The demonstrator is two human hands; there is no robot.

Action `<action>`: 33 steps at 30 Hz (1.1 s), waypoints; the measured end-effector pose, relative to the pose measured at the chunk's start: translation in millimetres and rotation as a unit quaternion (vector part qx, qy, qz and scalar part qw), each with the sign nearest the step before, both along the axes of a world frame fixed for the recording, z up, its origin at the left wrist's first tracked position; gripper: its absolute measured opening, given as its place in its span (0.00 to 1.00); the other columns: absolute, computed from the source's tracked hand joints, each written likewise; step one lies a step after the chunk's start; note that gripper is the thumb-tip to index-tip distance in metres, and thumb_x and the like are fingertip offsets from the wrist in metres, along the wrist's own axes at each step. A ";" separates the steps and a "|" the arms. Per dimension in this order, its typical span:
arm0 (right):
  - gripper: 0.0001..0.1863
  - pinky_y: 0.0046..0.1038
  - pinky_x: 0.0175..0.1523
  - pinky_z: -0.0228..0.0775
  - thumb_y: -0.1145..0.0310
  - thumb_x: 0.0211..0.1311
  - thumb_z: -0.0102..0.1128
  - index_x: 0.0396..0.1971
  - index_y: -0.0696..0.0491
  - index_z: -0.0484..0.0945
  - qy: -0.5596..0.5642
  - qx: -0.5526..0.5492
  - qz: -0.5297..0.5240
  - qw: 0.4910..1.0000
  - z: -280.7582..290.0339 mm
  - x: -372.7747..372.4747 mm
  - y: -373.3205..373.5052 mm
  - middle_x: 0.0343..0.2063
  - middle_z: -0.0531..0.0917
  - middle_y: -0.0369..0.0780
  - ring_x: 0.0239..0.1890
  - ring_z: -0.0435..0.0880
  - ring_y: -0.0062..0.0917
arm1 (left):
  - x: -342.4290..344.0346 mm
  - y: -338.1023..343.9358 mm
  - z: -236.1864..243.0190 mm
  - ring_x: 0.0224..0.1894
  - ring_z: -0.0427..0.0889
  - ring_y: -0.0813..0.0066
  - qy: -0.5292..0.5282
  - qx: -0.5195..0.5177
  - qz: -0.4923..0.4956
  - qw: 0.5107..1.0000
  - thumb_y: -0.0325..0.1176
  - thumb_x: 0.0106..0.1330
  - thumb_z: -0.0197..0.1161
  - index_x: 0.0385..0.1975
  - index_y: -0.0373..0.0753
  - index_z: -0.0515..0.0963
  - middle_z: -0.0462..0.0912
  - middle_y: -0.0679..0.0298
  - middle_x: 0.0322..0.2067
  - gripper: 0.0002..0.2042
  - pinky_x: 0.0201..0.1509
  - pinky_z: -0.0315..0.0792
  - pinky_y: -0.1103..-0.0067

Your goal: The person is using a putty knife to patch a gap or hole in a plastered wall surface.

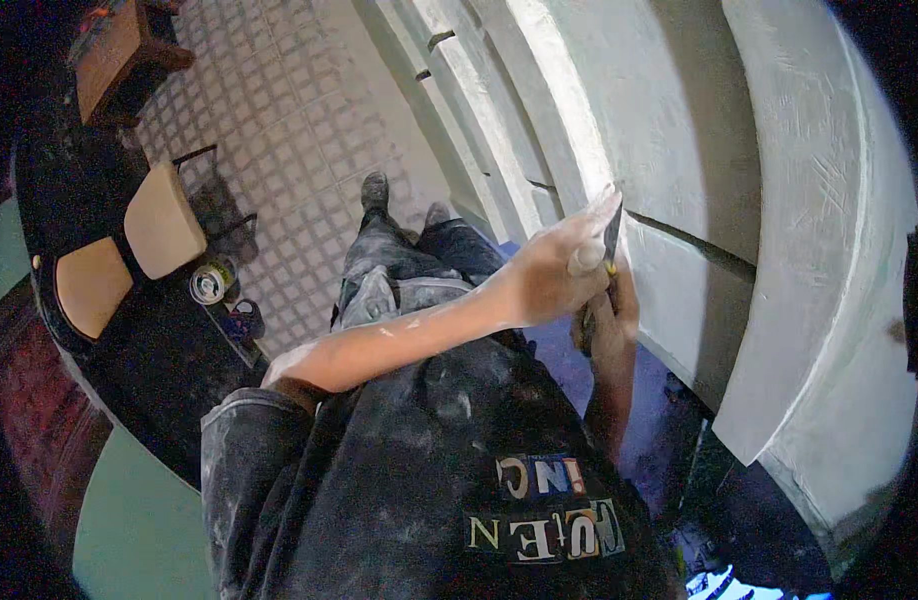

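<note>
My left hand (559,272) reaches across to the pale wall panel (679,180) on the right, its dusty white fingertips at the panel's edge. Its fingers are closed around the upper part of a thin, dark-bladed scraper (613,232) with a yellow spot near the handle. Just below, my right hand (613,325) is wrapped round the scraper's handle, most of which its fingers hide. The blade lies close to the panel edge, beside a dark horizontal gap (691,240). Whether the blade touches the panel, I cannot tell.
Long pale ledges (479,110) run along the wall. At left stand two tan-seated chairs (165,222), an open can (208,284) on a dark surface and a wooden table (111,62). Light tiles cover the floor (279,130) around my dusty shoes (375,190).
</note>
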State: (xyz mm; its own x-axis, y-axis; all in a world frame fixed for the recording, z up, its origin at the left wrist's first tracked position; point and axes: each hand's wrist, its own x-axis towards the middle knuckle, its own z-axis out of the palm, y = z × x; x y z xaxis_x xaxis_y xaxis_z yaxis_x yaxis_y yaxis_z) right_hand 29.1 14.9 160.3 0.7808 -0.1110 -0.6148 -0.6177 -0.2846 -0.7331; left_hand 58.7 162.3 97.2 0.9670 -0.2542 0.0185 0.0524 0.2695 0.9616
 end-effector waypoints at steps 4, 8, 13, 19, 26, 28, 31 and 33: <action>0.09 0.20 0.23 0.58 0.66 0.71 0.59 0.44 0.54 0.73 -0.032 -0.014 0.014 0.999 -8.6 0.7 -3.6 0.22 0.71 0.29 0.21 0.67 0.13 | 6.0 -1.9 -7.9 0.74 0.59 0.59 0.000 0.018 0.049 0.999 0.23 0.60 0.63 0.71 0.31 0.56 0.61 0.45 0.70 0.37 0.76 0.53 0.73; 0.09 0.21 0.25 0.59 0.64 0.72 0.58 0.40 0.54 0.75 -0.072 -0.061 0.080 0.992 -30.6 -6.6 -37.4 0.22 0.72 0.31 0.22 0.67 0.13 | -0.1 -12.4 -9.1 0.70 0.66 0.65 0.005 0.033 0.059 0.998 0.21 0.55 0.60 0.73 0.36 0.57 0.65 0.50 0.69 0.40 0.71 0.60 0.76; 0.11 0.23 0.28 0.63 0.63 0.72 0.58 0.38 0.57 0.75 -0.104 -0.021 0.029 0.994 -40.7 -9.9 -41.7 0.23 0.73 0.33 0.24 0.70 0.17 | -8.8 -36.5 -6.0 0.75 0.56 0.56 0.004 0.058 0.064 0.996 0.22 0.56 0.62 0.72 0.33 0.55 0.56 0.46 0.73 0.40 0.77 0.51 0.72; 0.17 0.32 0.37 0.72 0.65 0.72 0.55 0.51 0.61 0.78 -0.183 -0.111 0.003 0.977 -69.4 1.5 -31.2 0.35 0.85 0.46 0.32 0.81 0.28 | 9.2 -34.0 -10.6 0.75 0.57 0.54 -0.057 0.092 0.110 0.988 0.26 0.57 0.61 0.72 0.36 0.56 0.53 0.47 0.74 0.39 0.77 0.53 0.70; 0.22 0.24 0.40 0.74 0.61 0.75 0.52 0.57 0.64 0.73 -0.263 -0.197 0.097 0.939 -61.3 -10.4 -28.1 0.40 0.82 0.40 0.40 0.81 0.24 | 4.2 -25.8 -0.3 0.75 0.57 0.55 -0.031 0.078 0.051 0.995 0.24 0.56 0.59 0.71 0.34 0.60 0.58 0.48 0.72 0.36 0.77 0.52 0.70; 0.22 0.28 0.44 0.76 0.60 0.75 0.53 0.56 0.64 0.74 -0.280 -0.211 0.087 0.933 -61.0 -4.6 -20.0 0.40 0.83 0.43 0.41 0.82 0.28 | 11.1 -21.4 -3.3 0.75 0.57 0.56 -0.039 0.075 0.052 0.995 0.24 0.57 0.58 0.70 0.34 0.61 0.58 0.49 0.72 0.36 0.77 0.52 0.70; 0.17 0.42 0.42 0.70 0.65 0.70 0.57 0.52 0.60 0.79 -0.410 -0.309 0.108 0.852 -63.8 8.9 -1.3 0.36 0.85 0.49 0.33 0.82 0.44 | 17.8 -17.3 -7.5 0.76 0.55 0.59 -0.048 0.072 0.062 0.994 0.20 0.54 0.55 0.71 0.34 0.61 0.58 0.50 0.73 0.37 0.77 0.50 0.71; 0.17 0.43 0.43 0.70 0.65 0.70 0.57 0.52 0.60 0.79 -0.410 -0.318 0.109 0.848 -70.4 4.0 -5.2 0.37 0.85 0.50 0.34 0.82 0.44 | 17.6 -16.2 -10.7 0.75 0.57 0.57 -0.059 0.084 0.074 0.992 0.22 0.57 0.56 0.69 0.35 0.63 0.59 0.51 0.73 0.34 0.77 0.51 0.70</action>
State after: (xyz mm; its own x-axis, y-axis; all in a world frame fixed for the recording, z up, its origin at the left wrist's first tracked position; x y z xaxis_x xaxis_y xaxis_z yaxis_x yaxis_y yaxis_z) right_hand 33.2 9.6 89.9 0.9615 -0.0147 0.2746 0.1433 -0.8254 -0.5461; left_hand 76.3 146.0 86.5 0.9874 -0.1192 0.1042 -0.0923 0.1017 0.9905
